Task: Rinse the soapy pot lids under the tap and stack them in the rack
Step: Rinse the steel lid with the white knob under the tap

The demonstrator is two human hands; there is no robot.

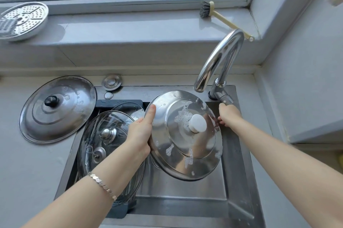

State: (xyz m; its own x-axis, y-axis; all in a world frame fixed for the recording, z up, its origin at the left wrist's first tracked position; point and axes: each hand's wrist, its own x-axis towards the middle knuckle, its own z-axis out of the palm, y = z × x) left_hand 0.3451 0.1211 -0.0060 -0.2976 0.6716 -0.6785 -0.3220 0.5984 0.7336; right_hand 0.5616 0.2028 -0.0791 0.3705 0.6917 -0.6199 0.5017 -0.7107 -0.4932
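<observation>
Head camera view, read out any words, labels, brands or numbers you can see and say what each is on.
None: no readable text shows anywhere.
The soapy steel lid, the tap, the lid with the black knob and the brush bear no legible marks.

No legible text, labels or numbers
</observation>
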